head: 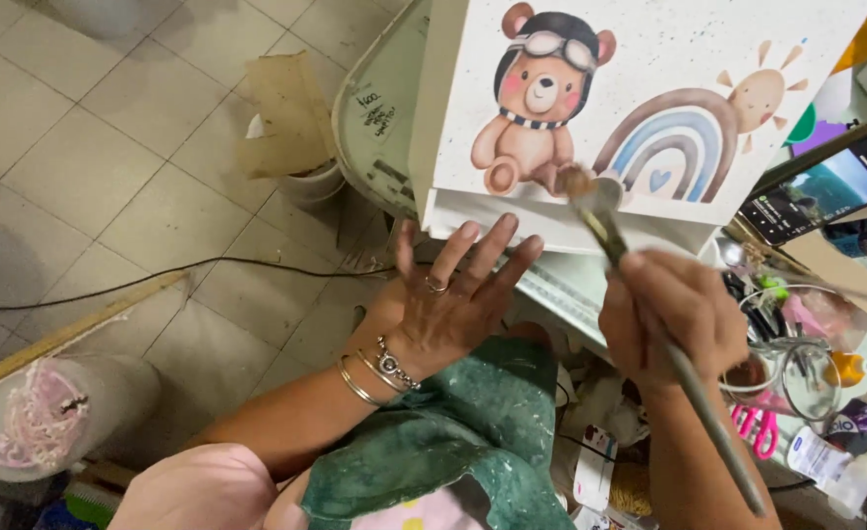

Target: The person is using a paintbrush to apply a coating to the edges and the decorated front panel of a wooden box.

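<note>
centrally, white box (640, 59) printed with a teddy bear (537, 98) in aviator cap and goggles, a blue-and-brown rainbow (674, 137) and a small sun (762, 93); tilted toward the camera, resting at the upper middle of the view, over a pale work surface (571, 285).

paintbrush (640, 294): long grey handle, bristle tip touching the lower edge of the printed face, between the bear's foot and the rainbow's left end. slightly blurred at the tip.

right hand (674, 319): clenched around the paintbrush handle, fingers wrapped near the ferrule, handle running down and right past the wrist.

left hand (448, 294): released, holding nothing, fingers spread flat and pointing up, fingertips at the lower white rim of the box. ring on one finger; bracelets (375, 373) at the wrist.

below the hands: green paint-stained cloth (453, 442) over the lap, pink garment (198, 491) at the bottom edge.

right of the box: phone (826, 191) with lit screen, propped at an angle. beneath it, a clear round container (816, 353) and a clutter of small items, among them pink-handled scissors (753, 427).

left of the box: white curved object (375, 118) with handwritten marks, just beside the box's left side. small white pot (311, 182) with a brownish sheet (286, 108) set in it, on the tiled floor (109, 147). dark cable (159, 280) across the tiles. wooden stick (70, 329) lying diagonally. pale cylinder with pink streaks (51, 417) at the lower left.
</note>
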